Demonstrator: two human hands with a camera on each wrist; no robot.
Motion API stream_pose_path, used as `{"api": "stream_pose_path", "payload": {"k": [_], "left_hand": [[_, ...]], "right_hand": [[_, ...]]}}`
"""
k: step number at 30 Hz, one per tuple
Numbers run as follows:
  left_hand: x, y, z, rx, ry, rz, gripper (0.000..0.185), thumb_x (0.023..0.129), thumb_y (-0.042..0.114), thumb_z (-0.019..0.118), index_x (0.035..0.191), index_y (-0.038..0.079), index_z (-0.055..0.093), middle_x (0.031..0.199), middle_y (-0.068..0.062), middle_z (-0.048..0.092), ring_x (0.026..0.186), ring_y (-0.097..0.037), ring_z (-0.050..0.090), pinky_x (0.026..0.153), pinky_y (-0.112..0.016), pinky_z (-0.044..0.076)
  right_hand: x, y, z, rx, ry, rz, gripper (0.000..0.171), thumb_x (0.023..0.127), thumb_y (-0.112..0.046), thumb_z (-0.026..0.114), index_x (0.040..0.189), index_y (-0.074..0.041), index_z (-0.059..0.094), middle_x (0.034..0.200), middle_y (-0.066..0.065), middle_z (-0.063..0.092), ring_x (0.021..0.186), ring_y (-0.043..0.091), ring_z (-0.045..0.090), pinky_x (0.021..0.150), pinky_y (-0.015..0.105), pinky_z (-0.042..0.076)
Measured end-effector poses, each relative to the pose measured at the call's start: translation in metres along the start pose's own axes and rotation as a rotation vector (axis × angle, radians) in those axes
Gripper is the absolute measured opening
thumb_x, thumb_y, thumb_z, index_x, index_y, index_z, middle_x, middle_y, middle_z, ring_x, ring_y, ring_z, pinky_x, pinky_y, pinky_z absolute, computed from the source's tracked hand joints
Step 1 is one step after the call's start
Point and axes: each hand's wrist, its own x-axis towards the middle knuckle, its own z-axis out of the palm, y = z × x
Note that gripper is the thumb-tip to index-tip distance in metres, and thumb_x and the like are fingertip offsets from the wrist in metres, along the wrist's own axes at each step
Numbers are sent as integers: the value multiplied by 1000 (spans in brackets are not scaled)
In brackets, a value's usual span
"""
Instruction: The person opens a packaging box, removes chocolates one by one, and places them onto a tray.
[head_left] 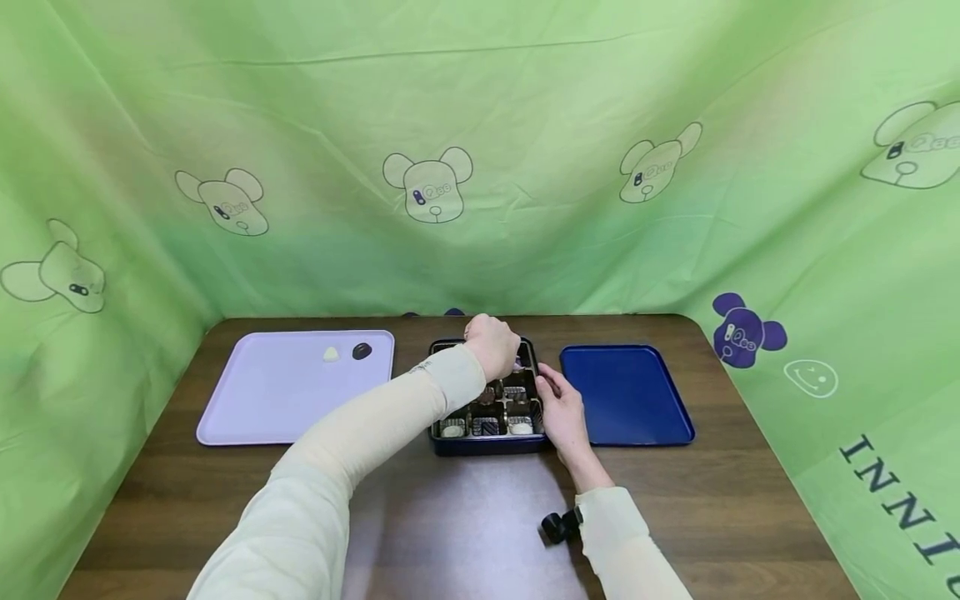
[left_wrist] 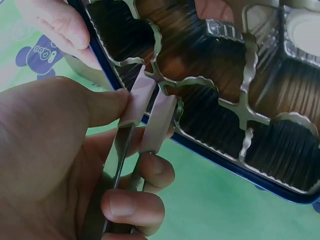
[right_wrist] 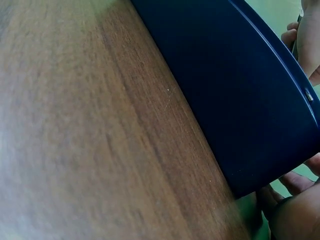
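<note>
My left hand (head_left: 491,346) reaches over the far part of a dark blue box (head_left: 487,447) and grips metal tongs with lilac tips (left_wrist: 159,124). In the left wrist view, the tips stand close together at a crossing of the box's metallic insert dividers, with no chocolate visible between them. At the near row of the insert sit a white chocolate (head_left: 453,431), a striped dark one (head_left: 487,427) and another white one (head_left: 520,427). My left hand and sleeve hide part of the box. My right hand (head_left: 564,417) rests its fingers along the box's right outer wall.
A lilac tray (head_left: 277,383) lies at the left, bearing a white triangular chocolate (head_left: 331,354) and a dark oval one (head_left: 362,351). The blue tray-like lid (head_left: 626,396) lies right of the box. A green curtain (head_left: 337,100) hangs behind the wooden table (head_left: 450,533).
</note>
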Motion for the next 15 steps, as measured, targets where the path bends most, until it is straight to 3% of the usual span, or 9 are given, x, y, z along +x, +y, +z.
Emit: {"api": "stream_pose_path", "payload": {"k": [4, 9, 15], "left_hand": [[1, -1, 2, 5, 11, 4, 25, 101, 40, 53, 106, 26, 73, 100, 5, 70, 73, -12, 56, 50, -34, 42], [-4, -2, 6, 19, 83, 22, 19, 97, 32, 59, 107, 27, 75, 105, 6, 73, 82, -13, 64, 58, -35, 50], [-9, -4, 12, 35, 161, 49, 21, 100, 27, 57, 104, 27, 78, 102, 6, 75, 86, -15, 70, 70, -34, 54]], "right_hand": [[0, -2, 0, 15, 6, -6, 39, 106, -17, 54, 143, -5, 55, 135, 21, 61, 121, 26, 57, 86, 10, 42], [-1, -2, 0, 17, 19, -15, 38, 106, -16, 55, 141, -4, 56, 133, 22, 62, 119, 26, 59, 84, 11, 42], [0, -2, 4, -32, 39, -33, 37, 106, -12, 53, 141, -3, 56, 133, 22, 62, 121, 28, 59, 97, 30, 46]]}}
